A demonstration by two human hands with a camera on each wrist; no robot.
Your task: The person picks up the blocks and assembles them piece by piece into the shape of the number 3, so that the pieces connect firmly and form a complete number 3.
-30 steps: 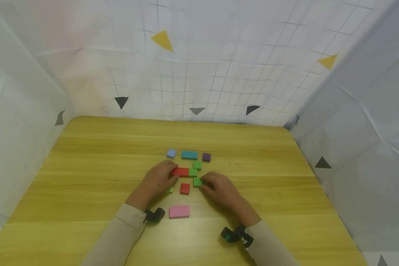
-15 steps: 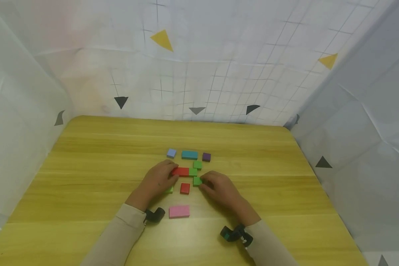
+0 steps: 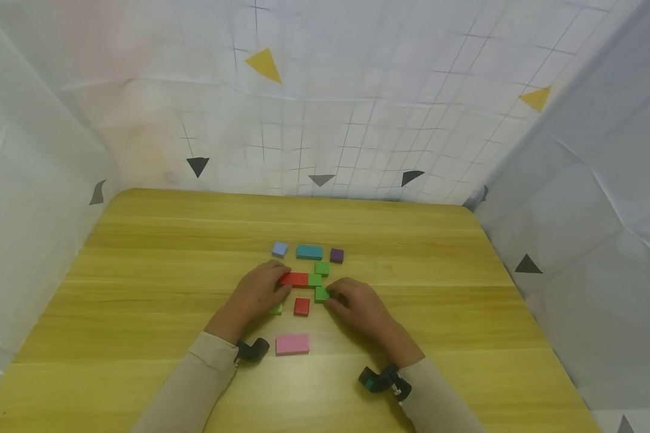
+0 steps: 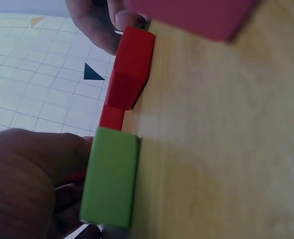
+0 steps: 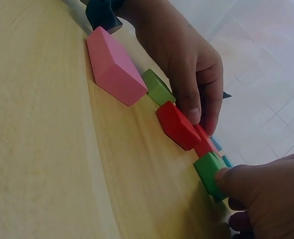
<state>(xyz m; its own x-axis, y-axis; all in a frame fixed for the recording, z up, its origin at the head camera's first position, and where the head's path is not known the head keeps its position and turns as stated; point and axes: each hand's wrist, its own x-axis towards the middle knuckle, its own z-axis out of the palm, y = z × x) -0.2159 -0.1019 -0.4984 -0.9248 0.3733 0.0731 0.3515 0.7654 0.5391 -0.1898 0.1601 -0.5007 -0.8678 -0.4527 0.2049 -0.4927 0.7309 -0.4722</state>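
In the head view, my left hand [image 3: 253, 296] grips the left end of a long red block [image 3: 297, 279]. A green block [image 3: 315, 280] sits against that block's right end, and another green block [image 3: 322, 268] lies just behind it. My right hand [image 3: 360, 308] pinches a third green block [image 3: 321, 294] by its right side, close in front of the row. A small red block [image 3: 301, 307] lies in front of the long one. Partly hidden by my left hand is a light green block [image 3: 276, 310], seen whole in the left wrist view.
Nearest to me on the wooden table [image 3: 195, 228] lies a pink block [image 3: 292, 344]. Behind the hands are a light blue block [image 3: 279, 249], a teal block [image 3: 309, 252] and a dark purple block [image 3: 337, 255]. White sheeting [image 3: 325, 120] surrounds the table's back and sides.
The green block in my right hand has slid very slightly away from me, closer to the row. My left hand and the other blocks look unmoved.
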